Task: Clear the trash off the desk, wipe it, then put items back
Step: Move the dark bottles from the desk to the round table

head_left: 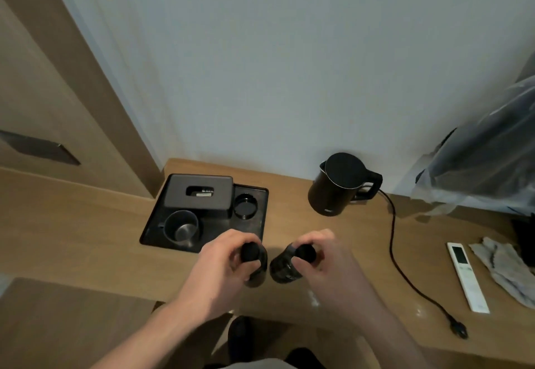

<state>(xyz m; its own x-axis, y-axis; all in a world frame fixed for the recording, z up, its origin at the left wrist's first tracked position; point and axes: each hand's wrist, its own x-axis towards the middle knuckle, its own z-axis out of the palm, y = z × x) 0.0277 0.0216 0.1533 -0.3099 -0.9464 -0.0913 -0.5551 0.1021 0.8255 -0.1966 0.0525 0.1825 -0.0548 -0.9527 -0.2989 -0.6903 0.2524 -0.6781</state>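
Note:
My left hand [223, 264] grips a dark bottle [256, 264] by its black cap, just in front of the black tray [262, 224]. My right hand [321, 255] grips a second dark bottle [282, 267] the same way, its body tilted toward the first. Both bottles are near the middle of the wooden desk [333, 229]; I cannot tell whether they touch it. On the tray sit a black tissue box [199, 193], a dark cup [181, 225] and a round black ashtray [245, 206].
A black kettle [338, 185] stands at the back, its cord [393, 247] trailing forward to a plug [459, 329] near the front edge. A white remote [466, 276] and a grey rag [505, 267] lie at the right. A plastic-wrapped dark object [486, 151] looms at the far right.

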